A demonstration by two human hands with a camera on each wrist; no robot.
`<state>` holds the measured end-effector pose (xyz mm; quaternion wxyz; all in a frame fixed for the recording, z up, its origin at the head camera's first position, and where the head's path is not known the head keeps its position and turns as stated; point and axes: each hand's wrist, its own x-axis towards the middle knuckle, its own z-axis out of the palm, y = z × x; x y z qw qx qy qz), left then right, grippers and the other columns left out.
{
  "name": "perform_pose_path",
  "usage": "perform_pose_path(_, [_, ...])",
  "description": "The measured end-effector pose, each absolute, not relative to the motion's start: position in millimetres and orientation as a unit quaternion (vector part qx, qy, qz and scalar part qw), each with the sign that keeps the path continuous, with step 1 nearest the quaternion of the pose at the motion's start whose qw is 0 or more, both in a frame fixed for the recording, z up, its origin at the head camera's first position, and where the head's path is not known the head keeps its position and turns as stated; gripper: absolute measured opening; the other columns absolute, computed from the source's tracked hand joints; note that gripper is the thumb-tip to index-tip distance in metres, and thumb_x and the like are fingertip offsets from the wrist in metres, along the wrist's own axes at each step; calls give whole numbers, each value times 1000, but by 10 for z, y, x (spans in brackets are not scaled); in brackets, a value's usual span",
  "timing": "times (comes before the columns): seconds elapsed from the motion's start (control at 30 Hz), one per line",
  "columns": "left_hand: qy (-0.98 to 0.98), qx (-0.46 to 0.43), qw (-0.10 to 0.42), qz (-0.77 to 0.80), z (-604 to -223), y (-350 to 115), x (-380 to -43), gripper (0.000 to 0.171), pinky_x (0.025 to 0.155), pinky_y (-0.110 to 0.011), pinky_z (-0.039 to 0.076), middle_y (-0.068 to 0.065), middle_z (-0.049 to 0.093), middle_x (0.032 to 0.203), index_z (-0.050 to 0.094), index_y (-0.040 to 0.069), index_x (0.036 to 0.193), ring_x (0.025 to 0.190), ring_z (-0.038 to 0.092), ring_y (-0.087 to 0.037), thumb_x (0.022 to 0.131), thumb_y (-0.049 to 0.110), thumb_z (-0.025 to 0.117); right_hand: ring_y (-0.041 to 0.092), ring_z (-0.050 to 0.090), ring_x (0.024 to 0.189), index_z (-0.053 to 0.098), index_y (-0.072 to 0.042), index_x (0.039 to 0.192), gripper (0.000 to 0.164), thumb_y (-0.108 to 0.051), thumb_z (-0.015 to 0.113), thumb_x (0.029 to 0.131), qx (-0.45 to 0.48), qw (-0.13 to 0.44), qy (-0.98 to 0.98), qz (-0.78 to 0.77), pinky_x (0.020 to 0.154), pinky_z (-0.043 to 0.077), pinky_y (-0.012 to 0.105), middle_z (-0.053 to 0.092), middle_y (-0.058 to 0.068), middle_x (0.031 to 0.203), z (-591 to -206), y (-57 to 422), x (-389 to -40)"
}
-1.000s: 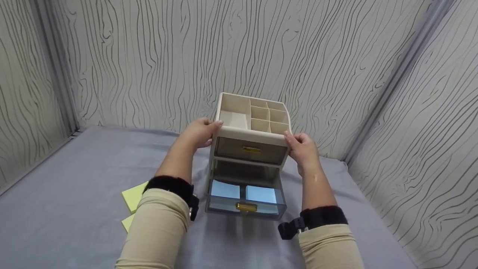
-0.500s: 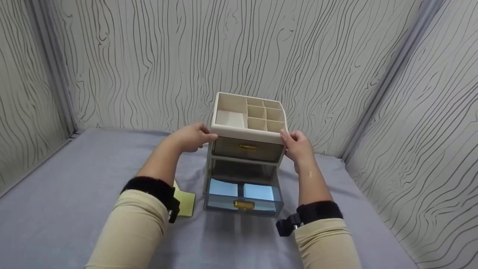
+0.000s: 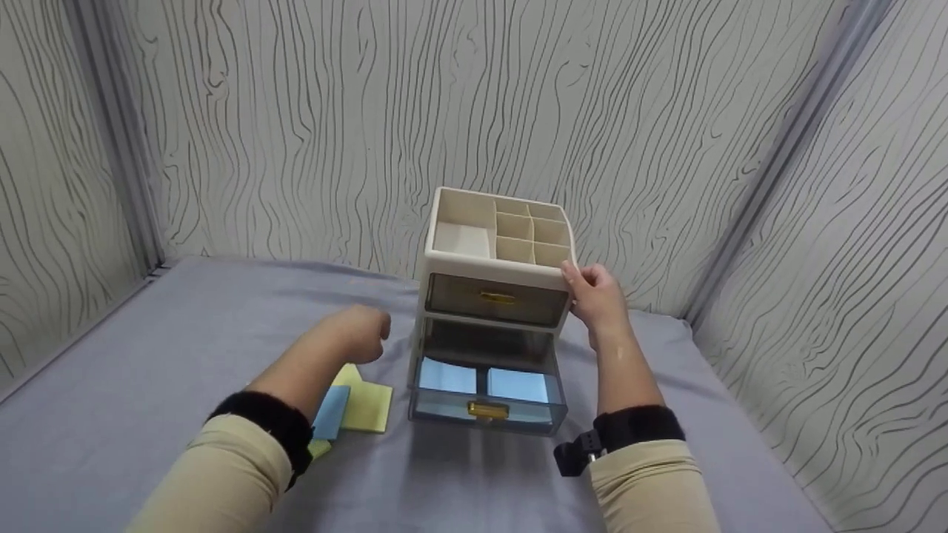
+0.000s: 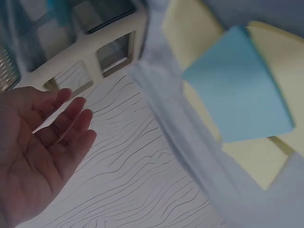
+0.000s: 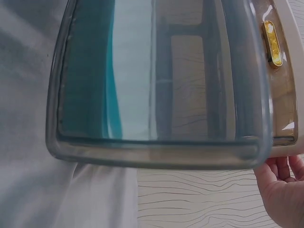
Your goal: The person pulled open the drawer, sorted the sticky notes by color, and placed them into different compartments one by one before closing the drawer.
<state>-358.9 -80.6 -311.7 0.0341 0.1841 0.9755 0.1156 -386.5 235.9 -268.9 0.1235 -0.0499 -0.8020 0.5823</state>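
Observation:
A cream desk organizer [image 3: 511, 266] stands on the table, its top split into compartments. Below a closed upper drawer [image 3: 463, 297], the smoky clear lower drawer [image 3: 444, 409] is pulled out and holds two blue sticky note pads [image 3: 516, 383]. At the organizer's front right upper corner, my right hand [image 3: 598, 295] grips the side, thumb on the front edge. My left hand [image 3: 355, 333] is in the air left of the organizer, holding nothing; the left wrist view shows its fingers [image 4: 78, 118] loosely bent. Below it lie yellow pads [image 3: 370, 407] with a blue pad [image 4: 240, 88] on top.
A grey cloth [image 3: 185, 355] covers the table. Walls with a wood-grain line pattern [image 3: 355, 133] enclose it at the back and both sides. The lower drawer sticks out toward me.
My left hand has let go of the organizer's left side and moved left and down toward me, uncovering the yellow and blue pads. My right hand keeps its grip.

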Motion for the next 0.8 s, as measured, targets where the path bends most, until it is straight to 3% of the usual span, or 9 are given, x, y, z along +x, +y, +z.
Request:
perform_pose_path(0.23, [981,180,47,53,-3436,-971,-3533,20,72,-42,48,-11,60,88,61,2,95,85,57,-28,75,2,62,25,48,101,48,-2,100,39,-38,56,89,-44,127,-801,584,91,45,40,47,14,107,-2697,2359,-3875])
perform_pose_path(0.47, [981,135,125,61,-3629,-1044,-3420,60,87,-47,43,-17,55,114,56,5,116,105,52,-35,63,14,83,25,49,102,48,-3,103,42,-42,55,88,-51,135,-810,569,92,45,40,48,13,107,-2700,2368,-3850])
perform_pose_path(0.8, [982,146,106,58,-3790,-1169,-3377,70,92,-51,39,-26,50,118,51,2,119,110,47,-44,59,13,85,25,49,101,48,-3,100,40,-41,56,88,-50,136,-807,572,91,45,40,48,13,106,-2704,2357,-3846])
